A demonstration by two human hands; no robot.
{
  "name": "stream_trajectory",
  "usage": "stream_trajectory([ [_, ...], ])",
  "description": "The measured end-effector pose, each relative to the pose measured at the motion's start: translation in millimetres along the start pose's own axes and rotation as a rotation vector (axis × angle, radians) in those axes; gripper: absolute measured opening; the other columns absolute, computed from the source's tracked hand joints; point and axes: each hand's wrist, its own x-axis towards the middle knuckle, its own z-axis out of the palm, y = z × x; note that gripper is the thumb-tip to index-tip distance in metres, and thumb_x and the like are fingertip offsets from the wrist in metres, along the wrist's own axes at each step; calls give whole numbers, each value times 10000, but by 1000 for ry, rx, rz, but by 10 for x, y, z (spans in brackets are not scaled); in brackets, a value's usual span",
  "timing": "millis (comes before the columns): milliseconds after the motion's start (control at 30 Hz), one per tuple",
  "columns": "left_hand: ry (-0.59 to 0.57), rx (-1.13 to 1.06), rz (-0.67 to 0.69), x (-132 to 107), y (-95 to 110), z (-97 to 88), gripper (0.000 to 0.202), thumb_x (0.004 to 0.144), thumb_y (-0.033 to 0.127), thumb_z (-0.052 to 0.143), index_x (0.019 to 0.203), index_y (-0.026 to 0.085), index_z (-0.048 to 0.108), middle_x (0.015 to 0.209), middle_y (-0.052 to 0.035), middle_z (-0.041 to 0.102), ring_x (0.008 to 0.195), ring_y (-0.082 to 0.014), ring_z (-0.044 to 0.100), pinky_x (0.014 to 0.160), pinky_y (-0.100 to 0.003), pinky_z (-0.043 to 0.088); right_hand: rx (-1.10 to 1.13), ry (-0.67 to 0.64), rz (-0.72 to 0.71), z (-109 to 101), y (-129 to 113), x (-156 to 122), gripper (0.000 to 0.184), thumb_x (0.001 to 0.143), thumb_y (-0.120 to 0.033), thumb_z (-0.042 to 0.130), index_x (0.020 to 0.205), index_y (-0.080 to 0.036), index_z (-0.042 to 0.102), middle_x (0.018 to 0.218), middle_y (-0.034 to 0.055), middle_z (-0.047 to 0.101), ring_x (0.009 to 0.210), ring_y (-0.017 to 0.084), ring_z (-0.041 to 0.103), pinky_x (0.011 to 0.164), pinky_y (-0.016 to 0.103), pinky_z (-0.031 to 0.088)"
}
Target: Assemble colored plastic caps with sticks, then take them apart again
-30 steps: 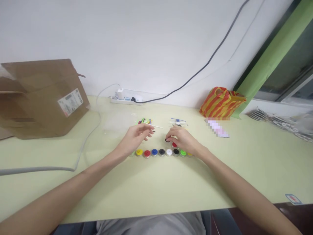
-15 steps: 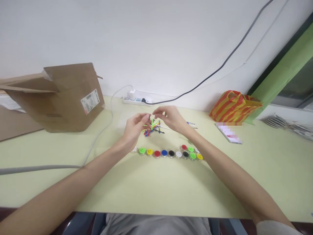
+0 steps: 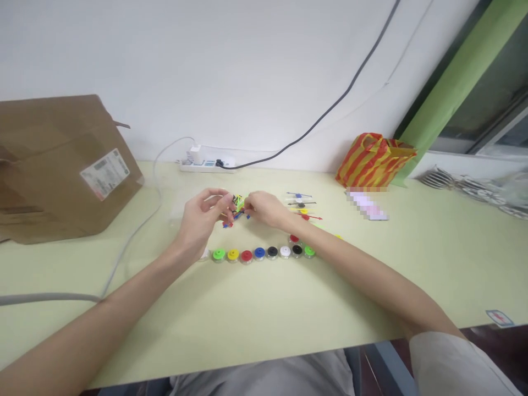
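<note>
Small pieces (image 3: 239, 204) — thin, multicoloured — jumbled together.

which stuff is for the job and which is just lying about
Job, likely:
heap of thin multicoloured pieces between left hand and right hand
group of thin coloured arrows
row of round pieces with coloured tops

Lying about, likely:
brown cardboard box
red-and-yellow striped bag
long white power strip

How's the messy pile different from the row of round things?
The pile is jumbled; the row is lined up. The pile shows thin pieces; the row, round ones. The pile lies between left hand and right hand; the row lies nearer the front edge of the table. Both have several colours.
</note>
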Motion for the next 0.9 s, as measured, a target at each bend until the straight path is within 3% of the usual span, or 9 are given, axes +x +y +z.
stream_trajectory([
  [167,9,14,-29,0,8,15,409,767,461,843,975,158,663,779,-55,719,576,-138,607,579,-290,501,109,83,39,-238,98,6,140,930,-141,561,888,-160,693,918,83,744,818,186,623,702,280,393],
  [367,-41,19,-40,-8,-21,23,388,785,449,830,1004,163,685,773,-71,720,761,-212,679,630,-307,520,594,389,-9,-791,382,-57,107,912,-86,566,943,-128,659,709,28,693,657,131,612,657,254,465],
  [467,-94,39,-38,-18,-40,30,376,816,428,809,1072,170,711,857,-75,742,757,-191,672,716,-335,540,721,444,-51,-1032,491,-132,146,913,-120,614,1037,-127,691,718,18,684,654,119,599,630,242,470],
  [533,-120,51,-24,-25,-48,32,372,824,419,808,1088,173,722,861,-69,746,765,-186,676,784,-348,545,777,383,-87,-1120,498,-185,130,914,-172,654,1019,-124,711,733,20,681,654,111,588,610,233,465],
  [600,-137,47,-6,-28,-53,31,369,821,415,817,1090,177,728,840,-62,742,799,-195,690,816,-348,544,824,240,-139,-1148,444,-224,126,910,-219,682,974,-117,723,731,19,674,655,106,582,608,230,471],
  [767,-172,-21,-5,-36,-33,37,372,779,400,867,1061,199,730,924,-70,748,821,-209,725,719,-307,539,820,-142,-302,-1077,139,-245,118,911,-220,686,933,-110,723,755,15,686,697,101,588,653,221,493],
  [900,-204,-38,-19,-72,38,76,405,749,420,890,1050,188,752,994,-97,768,766,-198,729,710,-312,556,789,-177,-374,-1020,-45,-223,130,932,-230,674,918,-106,710,792,28,711,712,101,599,646,211,482],
])
